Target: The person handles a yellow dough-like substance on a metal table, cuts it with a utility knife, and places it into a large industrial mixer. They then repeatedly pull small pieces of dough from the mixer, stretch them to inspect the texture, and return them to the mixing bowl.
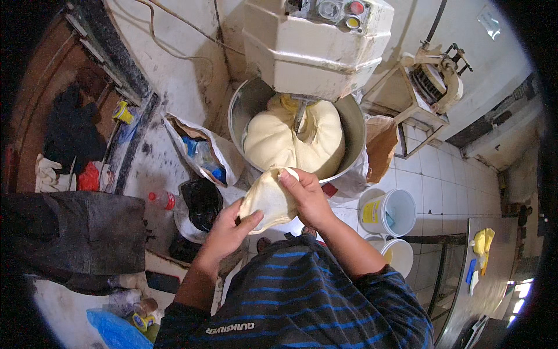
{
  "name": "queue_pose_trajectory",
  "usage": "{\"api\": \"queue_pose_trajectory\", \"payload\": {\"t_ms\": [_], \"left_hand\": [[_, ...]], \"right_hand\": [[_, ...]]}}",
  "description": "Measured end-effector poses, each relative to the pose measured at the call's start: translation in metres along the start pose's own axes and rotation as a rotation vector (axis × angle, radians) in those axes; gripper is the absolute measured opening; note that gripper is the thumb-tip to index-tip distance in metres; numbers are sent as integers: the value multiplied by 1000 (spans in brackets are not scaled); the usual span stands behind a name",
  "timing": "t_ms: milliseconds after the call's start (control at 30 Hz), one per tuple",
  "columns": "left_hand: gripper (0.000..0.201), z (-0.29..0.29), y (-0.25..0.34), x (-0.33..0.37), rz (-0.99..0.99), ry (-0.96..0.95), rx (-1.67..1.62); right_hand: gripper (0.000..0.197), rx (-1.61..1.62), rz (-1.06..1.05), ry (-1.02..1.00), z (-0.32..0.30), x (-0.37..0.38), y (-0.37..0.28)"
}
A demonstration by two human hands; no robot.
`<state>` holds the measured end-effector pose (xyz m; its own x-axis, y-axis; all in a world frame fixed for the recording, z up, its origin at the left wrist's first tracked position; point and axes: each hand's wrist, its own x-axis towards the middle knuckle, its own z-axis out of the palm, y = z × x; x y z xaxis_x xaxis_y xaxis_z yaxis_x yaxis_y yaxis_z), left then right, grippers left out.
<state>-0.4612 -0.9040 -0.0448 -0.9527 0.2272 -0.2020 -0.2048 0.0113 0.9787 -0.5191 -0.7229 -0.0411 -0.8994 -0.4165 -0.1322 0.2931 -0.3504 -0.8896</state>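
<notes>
Between my two hands a piece of pale dough is stretched into a thin sheet. My left hand grips its lower left edge, thumb on top. My right hand pinches the upper right edge between thumb and fingers. Just beyond, a large mass of dough fills much of a metal mixing bowl. The mixer's hook reaches down into that mass. Above the bowl stands the cream mixer housing.
Left of the bowl is an open paper sack with blue plastic inside. A black-lined bin and a red-capped bottle stand nearby. White buckets sit at the right, before a metal table. A press-like machine stands far right.
</notes>
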Motion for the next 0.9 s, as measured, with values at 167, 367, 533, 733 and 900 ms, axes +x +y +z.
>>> {"api": "queue_pose_trajectory", "payload": {"t_ms": [167,367,533,733,900], "left_hand": [[36,-3,2,10,95,239,-363],[47,15,8,0,-36,195,-569],[43,1,21,3,16,147,-616],[38,2,-6,-3,-53,112,-385],[41,11,23,0,-24,94,-447]], "right_hand": [[43,182,175,71,0,-4,-1],[66,324,263,-7,-1,-14,-15],[50,132,163,-81,-4,-23,-26],[52,105,229,-204,-3,-27,-35],[59,119,244,-217,-12,-34,-42]]}}
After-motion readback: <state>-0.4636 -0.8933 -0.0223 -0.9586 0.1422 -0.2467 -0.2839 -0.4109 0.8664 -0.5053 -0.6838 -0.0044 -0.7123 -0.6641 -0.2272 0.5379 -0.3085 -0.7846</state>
